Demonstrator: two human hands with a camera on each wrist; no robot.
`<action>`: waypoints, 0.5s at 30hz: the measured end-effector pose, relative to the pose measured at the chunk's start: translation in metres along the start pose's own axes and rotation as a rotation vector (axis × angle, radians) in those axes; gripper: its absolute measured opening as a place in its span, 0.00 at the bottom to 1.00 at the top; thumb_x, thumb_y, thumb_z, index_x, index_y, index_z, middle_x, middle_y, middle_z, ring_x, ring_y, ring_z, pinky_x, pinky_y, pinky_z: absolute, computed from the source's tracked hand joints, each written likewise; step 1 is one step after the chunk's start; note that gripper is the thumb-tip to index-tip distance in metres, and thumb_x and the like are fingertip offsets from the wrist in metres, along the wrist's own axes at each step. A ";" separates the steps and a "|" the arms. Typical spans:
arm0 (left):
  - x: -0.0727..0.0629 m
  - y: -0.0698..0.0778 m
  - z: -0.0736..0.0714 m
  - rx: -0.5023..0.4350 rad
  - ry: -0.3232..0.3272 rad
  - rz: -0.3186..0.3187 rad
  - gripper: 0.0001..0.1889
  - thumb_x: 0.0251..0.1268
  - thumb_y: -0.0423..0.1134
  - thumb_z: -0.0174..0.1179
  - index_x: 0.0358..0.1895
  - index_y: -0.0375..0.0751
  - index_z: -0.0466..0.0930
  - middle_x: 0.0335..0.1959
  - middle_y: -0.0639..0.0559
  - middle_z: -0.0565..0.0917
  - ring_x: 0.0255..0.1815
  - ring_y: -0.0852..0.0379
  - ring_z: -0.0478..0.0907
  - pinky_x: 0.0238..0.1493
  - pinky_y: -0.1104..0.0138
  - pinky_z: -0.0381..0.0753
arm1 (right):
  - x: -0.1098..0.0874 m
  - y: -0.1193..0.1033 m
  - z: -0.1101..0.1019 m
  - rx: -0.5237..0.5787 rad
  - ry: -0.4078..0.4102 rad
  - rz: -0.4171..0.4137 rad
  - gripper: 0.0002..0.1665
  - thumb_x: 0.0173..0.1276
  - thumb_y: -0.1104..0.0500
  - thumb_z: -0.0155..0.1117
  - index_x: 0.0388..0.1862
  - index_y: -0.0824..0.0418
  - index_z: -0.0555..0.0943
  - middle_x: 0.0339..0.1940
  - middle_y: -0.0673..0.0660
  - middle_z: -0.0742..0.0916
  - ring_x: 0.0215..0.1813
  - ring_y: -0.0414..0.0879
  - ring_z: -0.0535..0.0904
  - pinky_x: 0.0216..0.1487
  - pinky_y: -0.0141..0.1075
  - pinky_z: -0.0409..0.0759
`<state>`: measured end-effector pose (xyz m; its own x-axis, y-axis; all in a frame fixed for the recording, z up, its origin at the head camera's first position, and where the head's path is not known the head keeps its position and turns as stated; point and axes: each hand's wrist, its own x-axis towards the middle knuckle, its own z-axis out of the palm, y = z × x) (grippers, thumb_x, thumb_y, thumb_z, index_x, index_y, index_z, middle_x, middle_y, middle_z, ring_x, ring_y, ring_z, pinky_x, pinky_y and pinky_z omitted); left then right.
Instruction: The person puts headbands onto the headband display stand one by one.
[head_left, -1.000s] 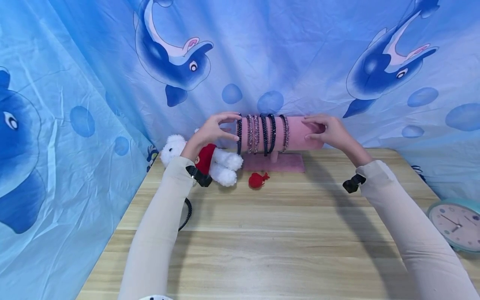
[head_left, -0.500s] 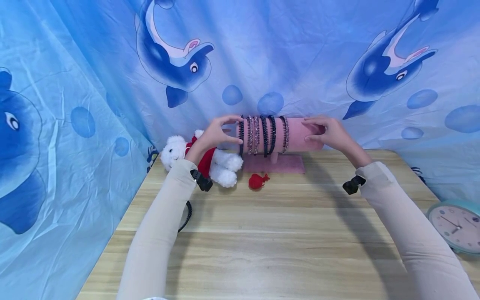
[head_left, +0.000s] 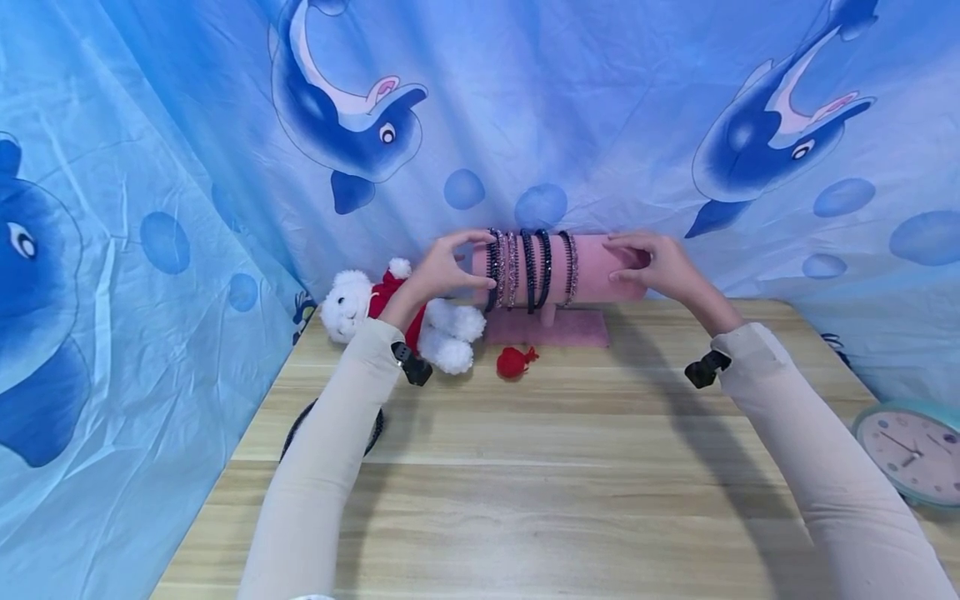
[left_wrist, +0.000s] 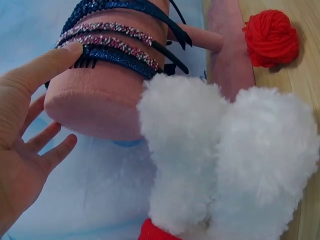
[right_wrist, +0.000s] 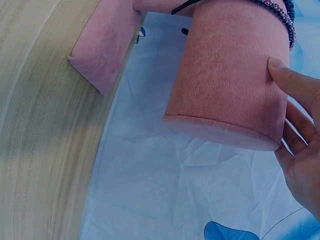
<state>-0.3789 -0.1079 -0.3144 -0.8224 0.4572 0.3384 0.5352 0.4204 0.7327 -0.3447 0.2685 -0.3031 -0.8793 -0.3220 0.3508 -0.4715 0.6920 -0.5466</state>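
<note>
A pink roller-shaped headband stand (head_left: pixel 592 268) stands at the back of the table, with several glittery headbands around it. My left hand (head_left: pixel 438 271) is at the roller's left end. Its thumb presses on the edge of a dark blue glitter headband (left_wrist: pixel 120 56), with the other fingers behind the roller. That headband lies right beside a pink-and-silver beaded headband (left_wrist: pixel 110 41). At the right end, my right hand (head_left: pixel 667 265) holds the bare part of the roller, thumb in front. In the right wrist view its other fingers are partly hidden behind the roller.
A white plush bear (head_left: pixel 453 333) in red lies left of the stand, its legs close below my left hand. A red yarn ball (head_left: pixel 512 362) sits before the base. Another dark headband (head_left: pixel 377 432) lies under my left forearm. A clock (head_left: pixel 917 454) stands far right.
My left hand has slid the dark blue headband rightward along the roller, up against the beaded one. The right hand has stayed in place on the roller.
</note>
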 end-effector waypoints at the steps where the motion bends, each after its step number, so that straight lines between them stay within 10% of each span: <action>1: 0.001 0.000 0.001 0.005 0.003 0.006 0.37 0.48 0.37 0.81 0.66 0.46 0.78 0.72 0.50 0.76 0.72 0.49 0.72 0.76 0.52 0.73 | 0.000 0.000 0.000 -0.002 0.000 -0.002 0.32 0.59 0.65 0.78 0.64 0.64 0.81 0.72 0.66 0.77 0.78 0.65 0.64 0.83 0.58 0.57; 15: 0.006 0.005 0.016 0.050 0.059 0.088 0.37 0.44 0.36 0.83 0.63 0.43 0.80 0.68 0.48 0.79 0.72 0.51 0.71 0.76 0.60 0.71 | 0.001 0.001 0.000 0.001 0.007 -0.018 0.32 0.59 0.66 0.78 0.64 0.66 0.81 0.71 0.67 0.78 0.78 0.66 0.64 0.83 0.58 0.57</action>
<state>-0.3781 -0.0904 -0.3178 -0.7812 0.4475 0.4352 0.6133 0.4203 0.6687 -0.3463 0.2687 -0.3032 -0.8703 -0.3294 0.3661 -0.4870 0.6855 -0.5412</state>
